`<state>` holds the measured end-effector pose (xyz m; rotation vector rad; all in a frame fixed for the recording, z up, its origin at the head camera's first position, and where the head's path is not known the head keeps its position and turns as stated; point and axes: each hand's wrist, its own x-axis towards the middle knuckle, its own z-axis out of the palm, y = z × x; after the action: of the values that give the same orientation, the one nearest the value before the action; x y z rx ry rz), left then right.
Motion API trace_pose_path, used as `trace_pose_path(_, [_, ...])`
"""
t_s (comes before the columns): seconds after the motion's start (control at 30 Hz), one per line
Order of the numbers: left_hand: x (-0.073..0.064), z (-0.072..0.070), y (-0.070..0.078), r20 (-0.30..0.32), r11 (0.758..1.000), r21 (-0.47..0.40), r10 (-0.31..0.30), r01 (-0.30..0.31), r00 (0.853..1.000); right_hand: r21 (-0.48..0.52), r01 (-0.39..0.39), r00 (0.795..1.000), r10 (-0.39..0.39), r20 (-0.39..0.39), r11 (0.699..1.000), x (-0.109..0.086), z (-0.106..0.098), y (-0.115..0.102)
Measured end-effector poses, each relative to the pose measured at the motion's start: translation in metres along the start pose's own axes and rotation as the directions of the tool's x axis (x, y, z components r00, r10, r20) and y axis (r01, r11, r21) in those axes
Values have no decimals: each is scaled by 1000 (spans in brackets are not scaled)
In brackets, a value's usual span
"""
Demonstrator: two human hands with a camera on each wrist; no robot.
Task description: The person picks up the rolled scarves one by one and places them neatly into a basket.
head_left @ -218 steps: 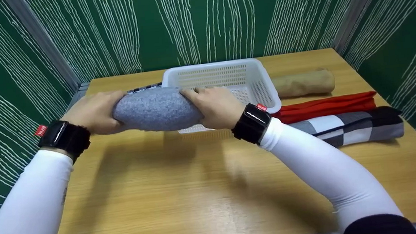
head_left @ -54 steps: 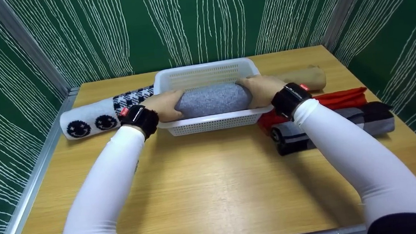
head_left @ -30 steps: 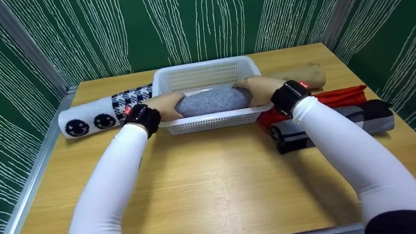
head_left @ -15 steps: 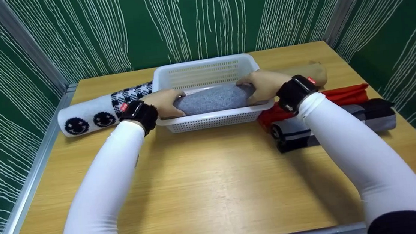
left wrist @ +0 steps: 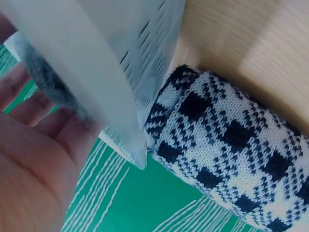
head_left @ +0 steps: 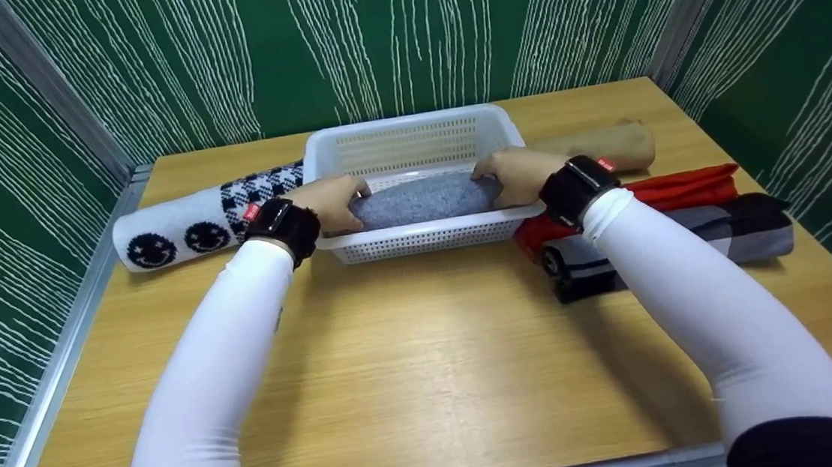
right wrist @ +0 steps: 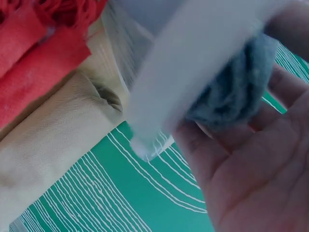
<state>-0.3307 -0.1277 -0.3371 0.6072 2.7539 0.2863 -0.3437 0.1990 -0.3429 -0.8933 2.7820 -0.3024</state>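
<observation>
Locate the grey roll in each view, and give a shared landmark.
Head: grey roll just above centre, inside the white basket.
Left wrist: roll upper left, partly behind the rim.
Right wrist: roll upper right, partly behind the rim.
Shared landmark: the white basket's rim.

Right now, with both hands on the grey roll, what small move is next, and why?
I'd probably ease the grey roll down: your left hand and right hand hold its ends behind the front rim of the white basket, which hides its underside, so it may not be fully down.
</observation>
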Motion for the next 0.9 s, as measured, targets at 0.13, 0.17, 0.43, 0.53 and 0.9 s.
trace_pose_path(0.13, [-1, 2, 3, -20, 1000, 15, 3, -2, 1000, -12, -22, 1000, 22, 7, 1000, 2, 3, -4])
trace_pose_path(0.17, [0, 3, 3, -22, 1000, 22, 4, -4, 1000, -14, -35, 999, 36, 14, 999, 3, 4, -5])
trace_pose_path(0.43, [9, 11, 1, -29, 998, 44, 40, -39, 999, -37, -78, 997, 79, 19, 996, 7, 10, -7])
trace_pose_path(0.53, [12, 13, -2, -23, 997, 52, 49, -47, 999, -42, -52, 999, 52, -5, 998, 8, 13, -6])
trace_pose_path(0.9, [8, 10, -7, -21, 997, 24, 76, -75, 997, -23, -32, 999, 33, 10, 999, 4, 5, -7])
